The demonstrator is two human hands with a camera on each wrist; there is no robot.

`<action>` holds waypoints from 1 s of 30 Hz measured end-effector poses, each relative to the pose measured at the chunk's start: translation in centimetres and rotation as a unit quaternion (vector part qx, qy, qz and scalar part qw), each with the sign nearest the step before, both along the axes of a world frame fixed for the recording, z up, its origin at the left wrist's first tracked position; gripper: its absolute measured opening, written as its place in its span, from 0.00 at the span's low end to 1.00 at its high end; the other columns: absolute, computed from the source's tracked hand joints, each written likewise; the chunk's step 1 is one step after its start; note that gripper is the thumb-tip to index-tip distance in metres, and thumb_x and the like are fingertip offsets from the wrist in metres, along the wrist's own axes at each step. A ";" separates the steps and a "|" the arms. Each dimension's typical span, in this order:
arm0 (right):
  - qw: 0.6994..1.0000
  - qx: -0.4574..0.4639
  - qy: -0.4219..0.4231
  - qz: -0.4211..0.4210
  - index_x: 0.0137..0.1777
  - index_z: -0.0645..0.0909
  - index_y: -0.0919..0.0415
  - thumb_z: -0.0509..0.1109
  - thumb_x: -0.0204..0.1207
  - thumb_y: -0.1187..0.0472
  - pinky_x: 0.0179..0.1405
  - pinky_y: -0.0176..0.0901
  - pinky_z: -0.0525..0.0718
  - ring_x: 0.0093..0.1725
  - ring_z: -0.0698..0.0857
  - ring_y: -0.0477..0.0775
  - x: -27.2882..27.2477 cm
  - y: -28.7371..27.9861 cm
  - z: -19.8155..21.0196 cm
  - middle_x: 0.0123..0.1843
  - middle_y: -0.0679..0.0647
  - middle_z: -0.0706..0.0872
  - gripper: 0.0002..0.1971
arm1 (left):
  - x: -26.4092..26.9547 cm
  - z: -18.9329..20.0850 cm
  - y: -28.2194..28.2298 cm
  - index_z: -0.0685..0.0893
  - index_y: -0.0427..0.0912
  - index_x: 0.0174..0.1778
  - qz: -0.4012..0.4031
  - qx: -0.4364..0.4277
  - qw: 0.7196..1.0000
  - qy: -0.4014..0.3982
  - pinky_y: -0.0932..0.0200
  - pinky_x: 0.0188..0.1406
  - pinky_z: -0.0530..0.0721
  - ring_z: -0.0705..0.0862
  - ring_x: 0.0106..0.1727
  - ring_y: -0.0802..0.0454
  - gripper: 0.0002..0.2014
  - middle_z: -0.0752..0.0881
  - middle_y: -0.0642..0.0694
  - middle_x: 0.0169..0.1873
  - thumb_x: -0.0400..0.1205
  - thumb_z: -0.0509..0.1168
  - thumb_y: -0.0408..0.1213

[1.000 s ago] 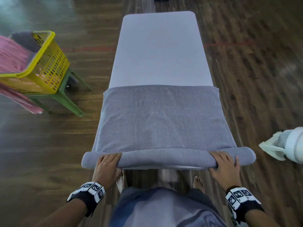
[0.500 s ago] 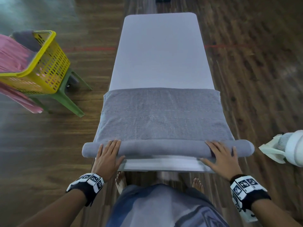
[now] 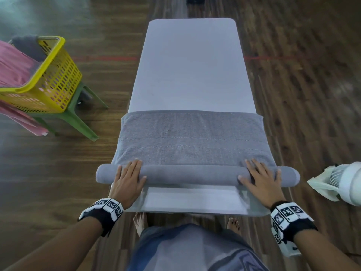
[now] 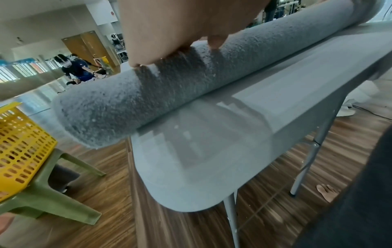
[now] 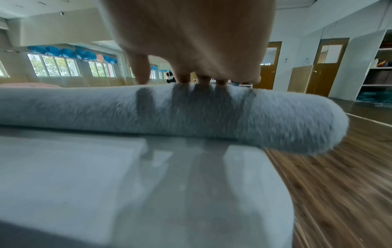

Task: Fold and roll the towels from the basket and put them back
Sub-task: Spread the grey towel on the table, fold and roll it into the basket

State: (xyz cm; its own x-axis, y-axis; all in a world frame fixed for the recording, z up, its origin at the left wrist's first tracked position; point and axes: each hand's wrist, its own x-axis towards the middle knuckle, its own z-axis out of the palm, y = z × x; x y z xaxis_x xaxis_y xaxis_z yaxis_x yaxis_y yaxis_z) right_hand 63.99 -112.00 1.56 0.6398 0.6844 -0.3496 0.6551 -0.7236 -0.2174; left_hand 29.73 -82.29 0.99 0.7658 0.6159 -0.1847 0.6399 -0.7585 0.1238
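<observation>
A grey towel [image 3: 192, 137] lies across the near part of a long grey table [image 3: 192, 61]. Its near end is wound into a roll [image 3: 191, 174] whose ends stick out past both table sides. My left hand [image 3: 128, 178] lies flat on the roll near its left end, fingers straight. My right hand [image 3: 258, 178] presses the roll near its right end in the same way. The wrist views show the roll [image 4: 169, 87] [image 5: 169, 110] under the palms [image 4: 182, 25] [image 5: 191, 36]. A yellow basket [image 3: 48, 79] holding a pink towel [image 3: 13, 65] and a grey one [image 3: 29, 45] stands at the left.
The basket rests on a green plastic stool [image 3: 70, 118] on the wooden floor. A white fan [image 3: 343, 182] stands close to the table's right near corner. My bare feet [image 3: 139, 222] are under the table's near edge. The table's far half carries nothing.
Both hands have pushed the roll away from me along the table. The roll has grown thicker, the flat part of the towel is shorter, and bare table now shows in front of me.
</observation>
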 end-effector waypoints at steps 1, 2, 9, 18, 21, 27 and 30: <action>1.000 -0.005 0.007 0.009 0.83 0.54 0.40 0.50 0.78 0.30 0.78 0.66 0.33 0.85 0.51 0.50 -0.2 -0.2 -0.1 0.85 0.42 0.57 0.35 | -0.2 -0.2 -0.1 0.65 0.42 0.79 -0.007 -0.008 1.000 0.006 0.39 0.80 0.56 0.66 0.79 0.44 0.33 0.71 0.44 0.76 0.82 0.49 0.58; 1.000 -0.013 0.007 0.022 0.82 0.57 0.41 0.54 0.76 0.30 0.79 0.66 0.34 0.84 0.54 0.50 -0.5 -0.5 -0.4 0.83 0.42 0.61 0.35 | -0.5 -0.4 -0.1 0.68 0.42 0.77 -0.022 -0.012 1.000 0.013 0.39 0.80 0.58 0.69 0.77 0.45 0.34 0.74 0.45 0.73 0.79 0.52 0.59; 0.999 -0.034 0.000 0.037 0.67 0.75 0.36 0.64 0.71 0.42 0.80 0.65 0.48 0.70 0.74 0.49 1.7 1.3 0.1 0.67 0.40 0.81 0.22 | 1.3 0.8 2.0 0.83 0.48 0.60 -0.040 0.014 0.999 -0.010 0.48 0.64 0.73 0.81 0.58 0.48 0.26 0.85 0.52 0.57 0.72 0.51 0.53; 0.998 0.060 0.015 -0.012 0.76 0.67 0.42 0.63 0.79 0.38 0.79 0.65 0.38 0.78 0.67 0.48 1.5 2.0 0.0 0.75 0.42 0.73 0.27 | 2.1 0.5 2.9 0.72 0.43 0.74 -0.030 -0.022 0.999 0.027 0.44 0.78 0.64 0.75 0.72 0.47 0.32 0.78 0.47 0.69 0.79 0.54 0.59; 0.998 0.049 -0.014 0.028 0.72 0.73 0.45 0.71 0.70 0.44 0.80 0.71 0.45 0.73 0.74 0.52 0.7 0.9 -1.4 0.69 0.45 0.79 0.29 | 1.4 0.2 3.0 0.81 0.47 0.65 -0.055 -0.018 0.998 0.033 0.49 0.69 0.69 0.81 0.59 0.49 0.29 0.84 0.52 0.58 0.69 0.56 0.54; 0.999 -0.014 -0.021 0.026 0.71 0.73 0.40 0.58 0.74 0.42 0.80 0.67 0.46 0.73 0.71 0.48 3.8 3.8 0.5 0.71 0.42 0.77 0.25 | 3.4 0.9 4.5 0.75 0.45 0.72 -0.041 0.015 0.999 0.017 0.46 0.64 0.73 0.80 0.63 0.45 0.27 0.80 0.48 0.66 0.80 0.45 0.49; 0.999 0.022 -0.027 0.004 0.79 0.65 0.41 0.51 0.79 0.35 0.79 0.69 0.38 0.79 0.65 0.49 4.4 4.5 0.6 0.78 0.43 0.69 0.29 | 3.7 0.6 4.7 0.63 0.44 0.81 0.006 -0.005 1.000 0.020 0.41 0.77 0.62 0.67 0.78 0.46 0.30 0.69 0.48 0.78 0.85 0.43 0.54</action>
State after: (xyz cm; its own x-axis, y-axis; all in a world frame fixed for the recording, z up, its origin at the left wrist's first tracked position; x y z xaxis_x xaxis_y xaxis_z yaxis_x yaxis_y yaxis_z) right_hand 68.42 -107.45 2.13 0.6512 0.7036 -0.2845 0.6723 -0.7087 -0.2138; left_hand 33.47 -77.59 1.55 0.7504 0.6227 -0.2218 0.6533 -0.7497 0.1054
